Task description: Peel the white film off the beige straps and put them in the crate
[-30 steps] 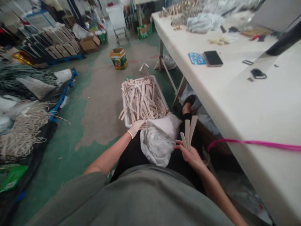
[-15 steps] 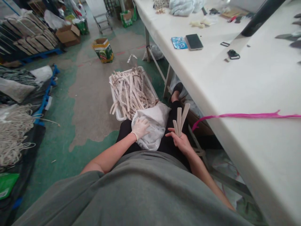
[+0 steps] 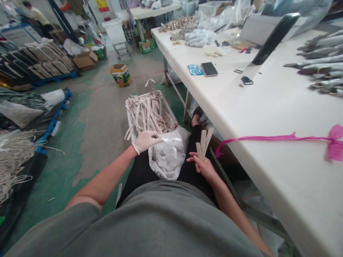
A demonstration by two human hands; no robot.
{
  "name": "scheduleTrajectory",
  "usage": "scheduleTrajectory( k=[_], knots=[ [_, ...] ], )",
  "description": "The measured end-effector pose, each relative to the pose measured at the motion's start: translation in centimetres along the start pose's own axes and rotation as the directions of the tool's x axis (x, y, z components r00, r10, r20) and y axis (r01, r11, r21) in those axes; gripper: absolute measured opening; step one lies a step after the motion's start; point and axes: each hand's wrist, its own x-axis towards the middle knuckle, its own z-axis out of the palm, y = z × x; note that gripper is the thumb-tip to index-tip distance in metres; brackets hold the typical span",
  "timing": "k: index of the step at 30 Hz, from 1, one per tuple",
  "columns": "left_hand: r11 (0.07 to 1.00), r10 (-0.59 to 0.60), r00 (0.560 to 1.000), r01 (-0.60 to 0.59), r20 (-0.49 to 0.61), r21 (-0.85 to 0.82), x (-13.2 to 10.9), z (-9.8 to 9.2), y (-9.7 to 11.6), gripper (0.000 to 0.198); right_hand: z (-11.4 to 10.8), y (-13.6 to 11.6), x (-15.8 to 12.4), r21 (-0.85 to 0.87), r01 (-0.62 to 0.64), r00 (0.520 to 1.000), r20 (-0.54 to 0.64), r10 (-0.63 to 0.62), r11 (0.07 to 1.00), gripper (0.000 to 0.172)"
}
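Observation:
My left hand (image 3: 146, 140), in a white glove, is pinched on a thin pale strip (image 3: 167, 139) at the near edge of a white crate (image 3: 129, 118) full of beige strips (image 3: 150, 112). The strip lies across a white plastic bag (image 3: 167, 157) on my lap. My bare right hand (image 3: 202, 166) holds a fan of three beige strips (image 3: 203, 142) upright beside my knee, under the table's edge.
A long white table (image 3: 268, 107) runs along my right with a pink cord (image 3: 268, 137), a phone (image 3: 209, 69), a blue packet (image 3: 195, 69) and grey pieces (image 3: 318, 64). Cord bundles (image 3: 13, 157), stacked goods (image 3: 34, 60) and boxes (image 3: 120, 74) line the green floor at left.
My left hand moved from the crate edge onto the bag, then back to the crate edge, pinching a strip. The right hand kept its three strips. My view tilted up.

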Motion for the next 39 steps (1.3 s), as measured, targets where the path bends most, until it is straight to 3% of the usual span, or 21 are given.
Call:
scheduleTrajectory(
  k=[3,7,12,17,22,25,28,31,32,35,39],
  knots=[
    [0.959,-0.053,0.998,0.056,0.017,-0.279,0.3,0.0,1.2,0.034,0.5,-1.1,-0.2,0.039,0.02,0.999,-0.04,-0.018,0.999,0.061],
    [0.888,-0.089,0.994,0.106,0.06,-0.447,0.1,1.2,2.3,0.04,0.8,-3.6,-0.6,0.136,0.096,0.992,-0.097,-0.083,0.986,0.055],
    [0.901,-0.047,0.995,0.082,0.093,-0.425,-0.7,2.2,3.5,0.038,0.7,-7.3,-1.0,0.225,0.203,0.974,-0.145,-0.173,0.953,0.049],
    [0.917,-0.011,1.0,0.009,-0.002,-0.399,-0.5,2.0,4.2,0.031,2.0,-9.8,-2.8,0.213,0.23,0.973,-0.036,-0.228,0.95,0.044],
    [0.876,-0.04,0.993,-0.016,-0.107,-0.483,-0.2,1.2,5.6,0.026,3.9,-10.4,-4.2,0.094,0.193,0.971,0.126,-0.204,0.977,0.047],
    [0.829,-0.082,0.988,-0.003,-0.127,-0.559,-0.4,1.3,6.5,0.026,5.7,-9.6,-2.7,0.016,0.216,0.969,0.118,-0.216,0.976,0.048],
    [0.729,-0.126,0.983,0.002,-0.131,-0.684,-0.3,2.0,6.7,0.027,8.0,-8.2,-0.1,-0.025,0.2,0.977,0.084,-0.197,0.979,0.046],
    [0.553,-0.186,0.973,-0.013,-0.138,-0.833,0.3,2.6,6.0,0.028,9.4,-7.2,1.3,-0.154,0.164,0.983,0.113,-0.148,0.974,0.024],
    [0.487,-0.223,0.964,-0.019,-0.145,-0.873,0.6,2.7,5.6,0.028,9.5,-7.2,1.3,-0.182,0.177,0.978,0.142,-0.152,0.967,0.025],
    [0.289,-0.393,0.912,0.0,-0.118,-0.957,1.5,3.3,4.3,0.021,8.5,-8.6,0.0,-0.127,0.233,0.952,0.234,-0.199,0.964,0.031],
    [0.086,-0.561,0.826,0.12,0.051,-0.989,2.1,4.3,2.8,0.023,5.9,-12.7,-2.2,-0.05,0.215,0.944,0.268,-0.194,0.975,0.031]
  ],
)
